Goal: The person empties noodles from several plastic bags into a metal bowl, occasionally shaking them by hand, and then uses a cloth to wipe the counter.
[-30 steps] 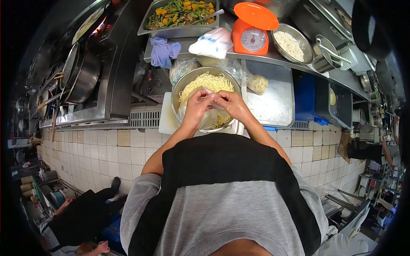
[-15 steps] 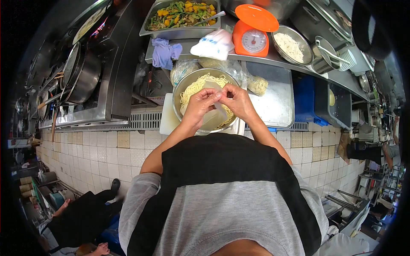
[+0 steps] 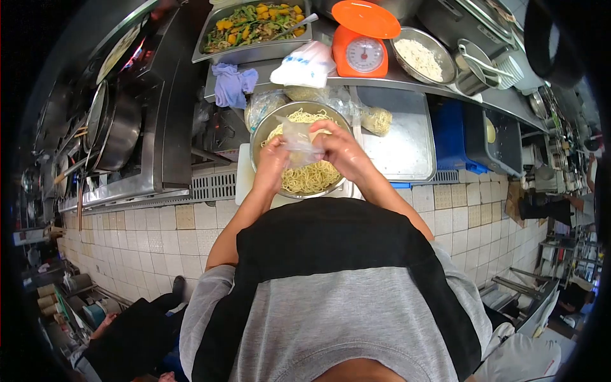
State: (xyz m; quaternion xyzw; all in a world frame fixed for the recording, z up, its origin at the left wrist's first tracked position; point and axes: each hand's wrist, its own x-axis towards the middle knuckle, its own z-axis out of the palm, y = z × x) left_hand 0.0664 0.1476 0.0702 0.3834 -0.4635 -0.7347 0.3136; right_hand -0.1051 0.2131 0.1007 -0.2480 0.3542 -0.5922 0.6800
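A clear plastic bag (image 3: pixel 298 135) is stretched between my two hands above a large metal bowl (image 3: pixel 256 141). My left hand (image 3: pixel 272 164) pinches its lower left side. At the right, my right hand (image 3: pixel 344 151) has its fingers closed on the bag's other side, some of them overlapping the film. Yellow noodles (image 3: pixel 312 179) fill the bowl beneath and partly show through the bag. Behind the bowl lie plastic-wrapped bundles of noodles (image 3: pixel 377 121).
A metal tray (image 3: pixel 401 149) lies right of the bowl, and a white board (image 3: pixel 244 172) edges out at its left. On the shelf are an orange scale (image 3: pixel 359 54), a purple cloth (image 3: pixel 232 86), a vegetable pan (image 3: pixel 254 51) and a bowl of white food (image 3: pixel 420 60). The stove (image 3: pixel 153 127) stands left.
My hands have moved apart from a close pinch, and the plastic bag is spread wider between them. The noodles' front part is now more exposed. The view has shifted slightly.
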